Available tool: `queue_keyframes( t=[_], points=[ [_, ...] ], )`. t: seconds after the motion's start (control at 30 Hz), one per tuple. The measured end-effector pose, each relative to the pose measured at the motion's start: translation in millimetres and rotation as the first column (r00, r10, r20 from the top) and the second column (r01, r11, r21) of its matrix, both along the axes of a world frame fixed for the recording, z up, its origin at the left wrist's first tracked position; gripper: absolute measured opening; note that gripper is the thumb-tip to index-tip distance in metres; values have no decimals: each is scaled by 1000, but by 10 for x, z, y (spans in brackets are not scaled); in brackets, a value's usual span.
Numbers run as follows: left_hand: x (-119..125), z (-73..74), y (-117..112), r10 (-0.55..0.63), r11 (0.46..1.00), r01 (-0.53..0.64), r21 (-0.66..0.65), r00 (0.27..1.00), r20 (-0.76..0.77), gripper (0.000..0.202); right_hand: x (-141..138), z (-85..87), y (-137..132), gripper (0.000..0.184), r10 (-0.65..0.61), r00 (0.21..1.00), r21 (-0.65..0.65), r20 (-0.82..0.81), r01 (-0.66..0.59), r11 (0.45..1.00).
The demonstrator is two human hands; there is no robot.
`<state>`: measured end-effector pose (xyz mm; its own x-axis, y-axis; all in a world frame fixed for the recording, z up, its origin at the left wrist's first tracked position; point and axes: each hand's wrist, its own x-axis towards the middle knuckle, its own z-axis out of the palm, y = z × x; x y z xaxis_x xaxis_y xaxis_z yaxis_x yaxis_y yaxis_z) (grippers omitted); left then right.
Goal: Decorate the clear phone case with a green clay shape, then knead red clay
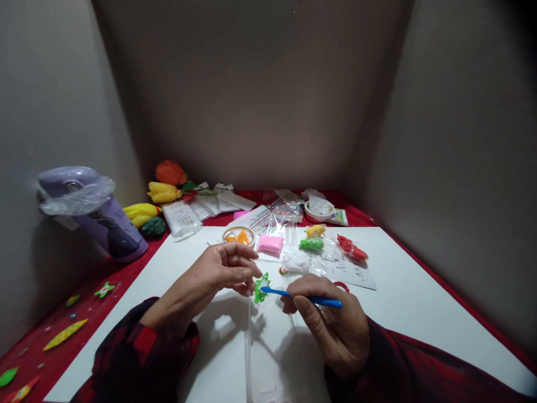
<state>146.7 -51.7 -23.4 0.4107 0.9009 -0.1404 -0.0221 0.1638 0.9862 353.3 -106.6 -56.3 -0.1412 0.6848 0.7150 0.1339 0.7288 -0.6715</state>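
Green piece: in the head view, your green piece [262, 288] with its whitish middle sits between your hands, above the middle of the white board [419, 302]; its shadow falls apart from it, so it seems lifted.
Left hand: your left hand [224, 268] is the nearer one, its fingers narrow and seemingly holding the piece by its left edge, though the pinch is partly hidden.
Right hand: your right hand [331, 319] has its fingers wrapped round the blue tool [319, 300], well to the right of the piece.
Tool tip: it points left and meets the whitish middle; the tool's long axis runs roughly along the board's near edge, while the piece's runs more from far to near.
Clear plastic: the long edge of a clear plastic sheet [248, 364] runs from your left fingers toward the board's near edge.
Far side: the pink packet [271, 244], white bag [296, 262], green bag [311, 244] and red bag [351, 247] crowd toward the far edge, limiting forward room.
Red ring: a red ring [342, 286] lies just beyond your right knuckles.
Sides: board surface runs from your right sleeve to its right edge; beyond the left edge, the red counter [50, 364] carries the purple jug [111, 226].
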Motion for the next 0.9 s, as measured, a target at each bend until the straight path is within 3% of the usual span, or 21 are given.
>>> queue_keyframes(
  t=[0.23,0.53,0.9],
  points=[
    [-5,-23,13,11,999,-11,-32,1000,2,34,4,21,4,18,-17,1000,72,10,17,997],
    [-9,-4,-4,27,998,-29,-54,999,-36,33,26,9,-27,17,-97,988,269,123,61,961],
    [-3,6,-14,25,998,-27,-52,999,-40,32,2,-21,-26,17,-44,986,249,162,2,968]
  ],
)
